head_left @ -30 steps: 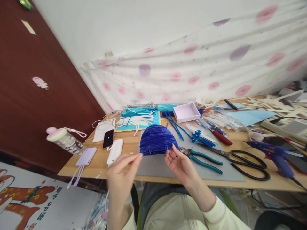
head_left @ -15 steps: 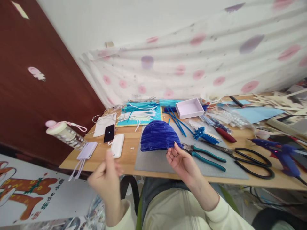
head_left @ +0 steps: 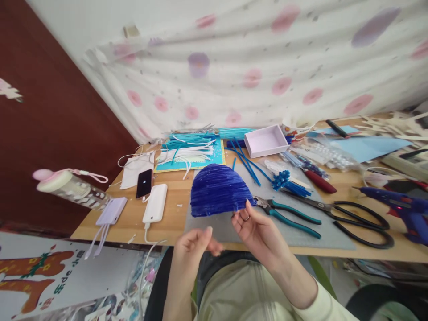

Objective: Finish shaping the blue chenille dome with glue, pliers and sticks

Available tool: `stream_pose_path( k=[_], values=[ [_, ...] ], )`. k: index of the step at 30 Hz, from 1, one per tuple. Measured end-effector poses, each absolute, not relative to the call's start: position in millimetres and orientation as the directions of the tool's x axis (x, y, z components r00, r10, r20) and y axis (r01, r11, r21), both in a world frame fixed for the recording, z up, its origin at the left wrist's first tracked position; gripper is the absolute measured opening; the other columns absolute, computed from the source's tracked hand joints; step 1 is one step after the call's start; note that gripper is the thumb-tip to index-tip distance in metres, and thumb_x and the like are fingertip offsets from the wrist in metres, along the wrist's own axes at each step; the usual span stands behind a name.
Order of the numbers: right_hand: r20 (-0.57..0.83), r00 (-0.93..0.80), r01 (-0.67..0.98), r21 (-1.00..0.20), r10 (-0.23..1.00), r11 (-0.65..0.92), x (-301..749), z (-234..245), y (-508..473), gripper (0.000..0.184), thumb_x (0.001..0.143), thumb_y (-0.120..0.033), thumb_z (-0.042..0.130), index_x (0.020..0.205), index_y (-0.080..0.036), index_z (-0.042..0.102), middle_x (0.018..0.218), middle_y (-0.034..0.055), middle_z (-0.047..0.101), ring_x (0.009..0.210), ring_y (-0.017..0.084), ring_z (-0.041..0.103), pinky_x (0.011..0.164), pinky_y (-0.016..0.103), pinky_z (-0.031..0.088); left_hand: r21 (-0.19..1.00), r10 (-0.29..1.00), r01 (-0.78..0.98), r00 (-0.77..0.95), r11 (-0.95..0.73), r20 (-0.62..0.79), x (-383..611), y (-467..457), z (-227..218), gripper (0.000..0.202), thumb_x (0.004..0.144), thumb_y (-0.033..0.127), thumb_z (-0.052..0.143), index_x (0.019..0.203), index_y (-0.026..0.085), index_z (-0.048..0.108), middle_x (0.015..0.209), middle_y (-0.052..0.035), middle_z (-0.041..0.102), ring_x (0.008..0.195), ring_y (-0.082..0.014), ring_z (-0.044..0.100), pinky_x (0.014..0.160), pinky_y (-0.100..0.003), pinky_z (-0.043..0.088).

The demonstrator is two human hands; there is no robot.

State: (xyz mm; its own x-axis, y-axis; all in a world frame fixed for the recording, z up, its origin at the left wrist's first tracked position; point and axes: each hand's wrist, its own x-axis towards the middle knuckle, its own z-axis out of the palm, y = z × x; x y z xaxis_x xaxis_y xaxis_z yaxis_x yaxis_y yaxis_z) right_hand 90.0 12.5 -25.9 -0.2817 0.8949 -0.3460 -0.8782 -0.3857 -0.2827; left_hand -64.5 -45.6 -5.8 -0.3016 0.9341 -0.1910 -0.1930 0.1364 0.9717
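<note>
Between the thumb and fingers of the right hand point(head_left: 262, 234), a dark-blue pipe-cleaner dome point(head_left: 219, 189) is pinched at its near right corner, its curved top facing away from the grip and its rim running out to the left over a grey cutting mat point(head_left: 219, 231). The left hand point(head_left: 194, 247) hangs just below and left of that grip, apart from the dome, its fingers loosely curled; whether thumb and finger meet, or pinch anything thin, I cannot tell. The dome looks light and springy, probably stiffened by wire under the soft pile, so a fingertip hold on the rim should do; a hard squeeze on the curved wall might dent it. Close-laid, fuzzy rows give it a ribbed face with pale flecks. Just right of the grip lie pliers point(head_left: 297, 220) with smooth teal handles, then black-looped metal scissors point(head_left: 361, 218) and a hard blue glue gun point(head_left: 394, 200). Beyond it stand a smooth lilac box point(head_left: 266, 141) and, farther left, limp white pipe cleaners point(head_left: 192, 154) in a loose heap.
</note>
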Motion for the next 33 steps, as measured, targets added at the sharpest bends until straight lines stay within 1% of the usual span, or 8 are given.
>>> stream_pose_path(
  k=[5, 9, 15, 23, 26, 29, 31, 33],
  values=[
    [-0.346, -0.315, -0.855, -0.3, 0.884, -0.423, 80.0, -18.7, 11.1, 0.03, 0.059, -0.023, 0.098, 0.074, -0.014, 0.073, 0.074, 0.0021, 0.077, 0.068, 0.009, 0.069, 0.071, 0.02, 0.059, 0.653, 0.934, -0.751, -0.158, 0.097, -0.321, -63.2, -25.0, -26.5, 0.038, 0.083, 0.056, 0.075, 0.096, 0.02, 0.08, 0.114, -0.0134, 0.079, 0.112, -0.0253, 0.073, 0.098, -0.039, 0.059],
    [-0.32, -0.363, -0.787, -0.397, 0.875, -0.472, 81.1, -18.5, 11.2, 0.03, 0.064, -0.031, 0.096, 0.07, -0.014, 0.072, 0.074, 0.002, 0.076, 0.069, 0.009, 0.069, 0.072, 0.02, 0.057, 0.504, 0.968, -0.864, -0.127, -0.001, -0.216, -68.7, -15.9, -41.7, 0.023, 0.099, 0.037, 0.058, 0.104, 0.033, 0.08, 0.113, -0.0016, 0.08, 0.114, -0.0169, 0.072, 0.104, -0.032, 0.055],
    [-0.296, -0.484, -0.517, -0.662, 0.824, -0.542, 97.0, -34.5, 5.0, 0.039, 0.066, -0.046, 0.093, 0.083, -0.015, 0.075, 0.07, 0.0006, 0.075, 0.065, 0.008, 0.064, 0.07, 0.021, 0.047, 0.328, 0.994, -0.944, 0.01, -0.028, 0.113, -88.2, -15.8, -46.1, 0.033, 0.106, 0.029, 0.046, 0.123, 0.032, 0.073, 0.132, 0.0009, 0.07, 0.125, -0.0157, 0.066, 0.112, -0.032, 0.048],
    [-0.19, -0.31, -0.44, -0.84, 0.931, -0.318, 136.8, -69.4, -0.5, 0.069, 0.09, -0.069, 0.057, 0.041, -0.022, 0.046, 0.027, -0.0073, 0.032, 0.032, 0.006, 0.023, 0.047, 0.026, 0.024, 0.497, 0.95, -0.832, -0.308, -0.248, -0.042, -94.7, -4.2, -28.9, 0.019, 0.081, 0.05, 0.077, 0.097, 0.039, 0.077, 0.102, 0.0166, 0.081, 0.101, -0.0122, 0.075, 0.103, -0.027, 0.055],
    [-0.155, -0.309, -0.312, -0.916, 0.939, -0.253, 156.3, -68.4, -4.5, 0.056, 0.098, -0.063, 0.049, 0.073, -0.018, 0.071, 0.035, -0.0035, 0.053, 0.036, 0.01, 0.04, 0.052, 0.027, 0.036, 0.576, 0.927, -0.778, -0.365, -0.251, -0.089, -94.0, -2.7, -23.1, 0.022, 0.073, 0.052, 0.082, 0.09, 0.039, 0.075, 0.103, 0.0179, 0.08, 0.102, -0.0136, 0.074, 0.097, -0.03, 0.057],
    [-0.052, -0.192, -0.195, -0.977, 0.98, -0.09, 186.0, -59.6, -5.9, 0.04, 0.1, -0.05, 0.053, 0.128, -0.024, 0.064, 0.078, 0.0045, 0.079, 0.072, 0.018, 0.07, 0.076, 0.033, 0.052, 0.612, 0.907, -0.752, -0.399, -0.243, -0.13, -90.7, -1.2, -21.3, 0.031, 0.062, 0.051, 0.09, 0.084, 0.037, 0.074, 0.103, 0.0186, 0.08, 0.1, -0.0146, 0.074, 0.094, -0.03, 0.058],
    [0.062, -0.045, -0.084, -0.995, 0.997, 0.058, 215.3, -52.1, 1.5, 0.044, 0.097, -0.047, 0.061, 0.137, -0.03, 0.057, 0.112, 0.0086, 0.078, 0.099, 0.022, 0.073, 0.084, 0.037, 0.056, 0.622, 0.9, -0.746, -0.409, -0.236, -0.149, -87.9, 1.2, -21.9, 0.038, 0.055, 0.051, 0.093, 0.084, 0.036, 0.074, 0.102, 0.0187, 0.08, 0.098, -0.015, 0.074, 0.093, -0.03, 0.057],
    [0.18, 0.126, 0.169, -0.973, 0.975, 0.158, 249.5, -45.7, 18.8, 0.045, 0.093, -0.046, 0.065, 0.134, -0.03, 0.057, 0.116, 0.0093, 0.076, 0.103, 0.026, 0.072, 0.084, 0.039, 0.058, 0.62, 0.894, -0.747, -0.419, -0.241, -0.157, -86.1, 4.6, -22.7, 0.041, 0.052, 0.051, 0.095, 0.085, 0.037, 0.074, 0.102, 0.0186, 0.08, 0.099, -0.0151, 0.073, 0.095, -0.03, 0.055]
  ],
)
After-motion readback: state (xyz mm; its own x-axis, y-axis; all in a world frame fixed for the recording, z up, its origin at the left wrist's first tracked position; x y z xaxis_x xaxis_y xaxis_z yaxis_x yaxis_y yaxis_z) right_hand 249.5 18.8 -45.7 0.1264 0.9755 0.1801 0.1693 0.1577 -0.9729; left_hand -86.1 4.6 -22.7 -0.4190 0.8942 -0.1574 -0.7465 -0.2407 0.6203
